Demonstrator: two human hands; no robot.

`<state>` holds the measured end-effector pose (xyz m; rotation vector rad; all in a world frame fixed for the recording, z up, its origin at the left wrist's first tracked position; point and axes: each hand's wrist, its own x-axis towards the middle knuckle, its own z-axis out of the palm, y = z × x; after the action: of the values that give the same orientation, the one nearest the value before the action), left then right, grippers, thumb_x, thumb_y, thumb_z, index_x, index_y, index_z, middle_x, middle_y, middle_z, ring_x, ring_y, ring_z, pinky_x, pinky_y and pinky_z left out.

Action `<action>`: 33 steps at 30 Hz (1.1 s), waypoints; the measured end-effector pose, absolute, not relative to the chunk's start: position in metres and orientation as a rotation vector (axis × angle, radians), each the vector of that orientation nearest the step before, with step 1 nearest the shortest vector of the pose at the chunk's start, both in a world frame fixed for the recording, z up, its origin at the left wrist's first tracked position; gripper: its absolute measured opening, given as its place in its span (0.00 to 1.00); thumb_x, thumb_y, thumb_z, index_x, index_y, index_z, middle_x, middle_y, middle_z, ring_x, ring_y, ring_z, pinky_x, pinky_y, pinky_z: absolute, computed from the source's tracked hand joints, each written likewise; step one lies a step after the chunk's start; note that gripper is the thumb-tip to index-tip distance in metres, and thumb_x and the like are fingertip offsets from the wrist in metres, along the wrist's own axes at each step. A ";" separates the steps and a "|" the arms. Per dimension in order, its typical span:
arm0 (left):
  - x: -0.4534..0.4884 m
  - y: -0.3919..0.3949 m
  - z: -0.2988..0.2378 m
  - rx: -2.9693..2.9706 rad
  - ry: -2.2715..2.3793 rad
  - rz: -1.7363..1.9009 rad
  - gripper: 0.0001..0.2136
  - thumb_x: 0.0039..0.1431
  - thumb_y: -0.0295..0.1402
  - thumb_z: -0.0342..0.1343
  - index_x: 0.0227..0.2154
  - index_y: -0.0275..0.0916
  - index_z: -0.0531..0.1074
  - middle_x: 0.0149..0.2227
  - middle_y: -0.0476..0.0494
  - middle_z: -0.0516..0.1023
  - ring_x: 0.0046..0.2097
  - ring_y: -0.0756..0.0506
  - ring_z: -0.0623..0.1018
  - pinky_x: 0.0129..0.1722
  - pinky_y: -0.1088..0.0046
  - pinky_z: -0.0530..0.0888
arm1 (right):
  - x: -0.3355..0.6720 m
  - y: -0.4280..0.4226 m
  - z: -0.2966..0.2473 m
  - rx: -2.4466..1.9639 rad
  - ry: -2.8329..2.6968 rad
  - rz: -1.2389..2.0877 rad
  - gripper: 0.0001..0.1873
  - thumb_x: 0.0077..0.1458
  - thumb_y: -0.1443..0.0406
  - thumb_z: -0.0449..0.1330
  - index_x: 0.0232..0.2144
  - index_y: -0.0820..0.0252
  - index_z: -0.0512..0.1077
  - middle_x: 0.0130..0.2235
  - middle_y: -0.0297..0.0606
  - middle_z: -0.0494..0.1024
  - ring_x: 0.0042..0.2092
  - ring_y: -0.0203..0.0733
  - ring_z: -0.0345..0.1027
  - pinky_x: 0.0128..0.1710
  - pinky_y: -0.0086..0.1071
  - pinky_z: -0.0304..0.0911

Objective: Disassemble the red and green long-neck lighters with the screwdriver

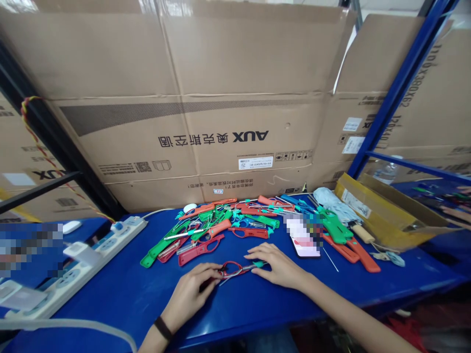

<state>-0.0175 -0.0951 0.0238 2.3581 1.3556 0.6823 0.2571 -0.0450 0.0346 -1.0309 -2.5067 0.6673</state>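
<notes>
My left hand (193,289) rests on the blue table (128,294), fingers pinched on the red handle of a small tool (233,269) with a metal wire end. My right hand (275,264) lies palm down over the tool's other end, fingers pressing near a teal piece (258,264). A black band circles my left wrist. Behind the hands lies a pile of red, green and blue plastic tools (235,223) with wire parts.
A phone (303,239) lies right of the pile. A white power strip (73,264) runs along the left. A yellow cardboard box (386,211) sits at the right. Large cardboard cartons (221,122) form the back wall. Another person's hand (458,211) shows at far right.
</notes>
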 end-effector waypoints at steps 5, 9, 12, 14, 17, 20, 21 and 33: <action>-0.018 -0.094 0.024 2.370 1.354 0.690 0.09 0.61 0.30 0.49 0.37 0.46 0.74 0.46 0.49 0.77 0.46 0.47 0.77 0.45 0.73 0.74 | 0.264 -0.044 0.036 -1.106 -2.520 0.690 0.19 0.59 0.60 0.55 0.52 0.51 0.67 0.50 0.39 0.71 0.53 0.44 0.62 0.54 0.41 0.54; -0.018 -0.094 0.026 2.384 1.342 0.691 0.10 0.61 0.30 0.49 0.39 0.48 0.74 0.47 0.49 0.77 0.47 0.47 0.77 0.46 0.73 0.74 | 0.261 -0.047 0.038 -1.070 -2.502 0.653 0.16 0.61 0.61 0.53 0.50 0.50 0.68 0.49 0.38 0.72 0.52 0.42 0.63 0.53 0.40 0.54; -0.018 -0.096 0.029 2.389 1.362 0.684 0.10 0.60 0.31 0.51 0.40 0.49 0.74 0.48 0.50 0.76 0.47 0.47 0.77 0.46 0.72 0.74 | 0.253 -0.050 0.039 -1.011 -2.520 0.552 0.13 0.61 0.62 0.53 0.47 0.49 0.71 0.48 0.36 0.73 0.51 0.40 0.63 0.53 0.38 0.54; -0.017 -0.098 0.030 2.394 1.388 0.682 0.09 0.59 0.33 0.53 0.40 0.50 0.75 0.48 0.51 0.76 0.47 0.47 0.77 0.46 0.72 0.74 | 0.248 -0.052 0.038 -0.974 -2.557 0.458 0.13 0.61 0.63 0.53 0.46 0.49 0.72 0.48 0.36 0.73 0.51 0.40 0.63 0.53 0.37 0.54; -0.016 -0.101 0.030 2.430 1.423 0.668 0.10 0.57 0.39 0.56 0.42 0.50 0.74 0.48 0.50 0.76 0.47 0.45 0.77 0.45 0.71 0.75 | 0.243 -0.055 0.034 -0.941 -2.603 0.321 0.14 0.61 0.64 0.52 0.46 0.51 0.73 0.48 0.37 0.74 0.51 0.42 0.62 0.53 0.38 0.55; -0.012 -0.103 0.024 2.493 1.459 0.665 0.10 0.56 0.40 0.57 0.41 0.49 0.74 0.47 0.49 0.77 0.46 0.44 0.77 0.43 0.71 0.76 | 0.241 -0.058 0.026 -0.915 -2.623 0.214 0.15 0.61 0.65 0.51 0.47 0.52 0.73 0.50 0.38 0.73 0.50 0.45 0.63 0.53 0.42 0.54; -0.011 -0.103 0.022 2.510 1.472 0.679 0.09 0.57 0.39 0.57 0.40 0.48 0.74 0.46 0.48 0.77 0.45 0.45 0.78 0.43 0.71 0.76 | 0.240 -0.058 0.024 -0.910 -2.627 0.194 0.15 0.61 0.66 0.51 0.47 0.52 0.73 0.51 0.38 0.73 0.50 0.45 0.63 0.53 0.42 0.54; -0.003 -0.100 0.015 2.686 1.418 0.792 0.08 0.62 0.32 0.49 0.36 0.43 0.74 0.41 0.45 0.79 0.40 0.47 0.79 0.37 0.76 0.77 | 0.234 -0.056 0.028 -0.963 -2.613 0.189 0.14 0.57 0.65 0.54 0.42 0.53 0.76 0.54 0.35 0.71 0.50 0.45 0.63 0.53 0.41 0.54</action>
<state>-0.0025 -0.1000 0.0147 2.6865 1.4179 0.7924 0.2341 -0.0558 0.0278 -0.9628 -2.6128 0.1890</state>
